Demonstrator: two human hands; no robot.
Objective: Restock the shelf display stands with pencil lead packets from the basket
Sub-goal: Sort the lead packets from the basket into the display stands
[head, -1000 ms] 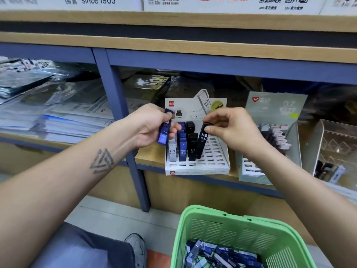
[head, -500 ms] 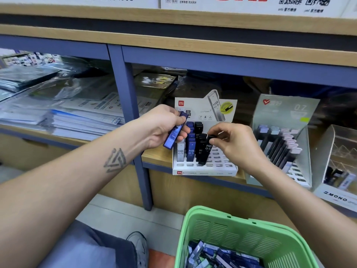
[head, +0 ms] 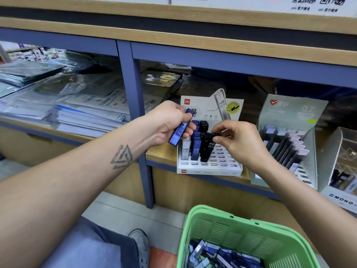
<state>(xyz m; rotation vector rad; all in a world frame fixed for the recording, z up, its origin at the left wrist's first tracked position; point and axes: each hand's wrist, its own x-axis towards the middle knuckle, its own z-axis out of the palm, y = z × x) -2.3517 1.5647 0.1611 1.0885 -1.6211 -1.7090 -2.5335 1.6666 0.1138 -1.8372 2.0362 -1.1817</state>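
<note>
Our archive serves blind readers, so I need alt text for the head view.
A right hand seats a black lead packet in a white display stand while the left hand holds a blue packet. A green basket sits below.

Wood-edged shelving (head: 193, 43) on blue-grey steel uprights (head: 133, 105) stands over a pale tiled floor (head: 116, 213).

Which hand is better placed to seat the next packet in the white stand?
Right. The right hand already pinches the black packet upright over the white stand; the left hand holds its blue packet tilted, off to the side.
</note>
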